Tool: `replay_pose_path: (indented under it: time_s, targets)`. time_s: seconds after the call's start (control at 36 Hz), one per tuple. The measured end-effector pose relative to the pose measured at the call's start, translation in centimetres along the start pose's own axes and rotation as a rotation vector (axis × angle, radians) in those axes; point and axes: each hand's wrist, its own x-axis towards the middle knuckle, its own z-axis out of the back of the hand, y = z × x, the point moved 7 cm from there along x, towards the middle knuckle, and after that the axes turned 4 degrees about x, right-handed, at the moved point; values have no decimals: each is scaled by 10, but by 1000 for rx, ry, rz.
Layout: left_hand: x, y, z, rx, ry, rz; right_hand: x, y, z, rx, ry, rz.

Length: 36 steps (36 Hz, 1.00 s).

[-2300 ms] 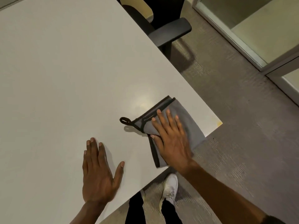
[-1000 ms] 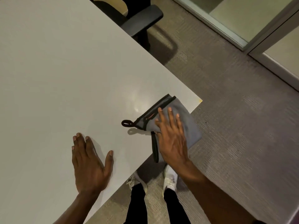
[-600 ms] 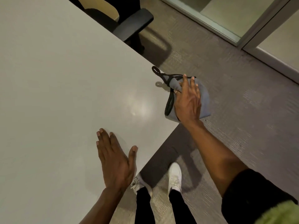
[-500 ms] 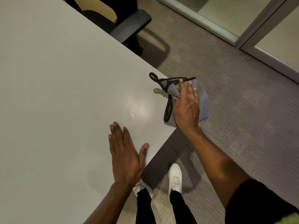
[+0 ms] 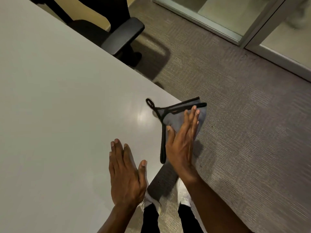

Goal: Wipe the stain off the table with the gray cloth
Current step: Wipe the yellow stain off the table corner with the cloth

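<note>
Head view: the right hand lies flat, fingers straight, pressing the gray cloth onto the table corner — the cloth sits under and ahead of its fingers, overhanging the edge. The left hand rests open beside it. One cloth, two hands — no stain visible

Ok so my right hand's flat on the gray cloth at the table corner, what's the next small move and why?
Probably slide the right hand and gray cloth back inward onto the table. Part of the cloth hangs past the corner over the carpet, so that part wipes nothing. The left hand is flat on the tabletop for bracing. No stain is visible.
</note>
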Motion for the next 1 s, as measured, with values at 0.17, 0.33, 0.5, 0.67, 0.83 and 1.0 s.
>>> replay_pose_path:
  time_s: [0.17, 0.33, 0.5, 0.67, 0.83, 1.0]
  targets:
    - [0, 0, -1, -9, -9, 0, 37, -15, 5, 87, -83, -139]
    - [0, -1, 2, 3, -7, 1, -10, -18, -5, 330, -14, -325]
    - [0, -4, 5, 12, -11, -1, -83, -15, -4, 388, 47, -449]
    - [0, -5, 6, 23, -19, -3, -70, -22, 4, 503, 107, -538]
    - [-1, -7, 9, 6, -42, 12, -34, -32, 8, 527, 27, -539]
    - [-2, -8, 7, 10, -55, 7, -75, -24, 10, 500, 102, -456]
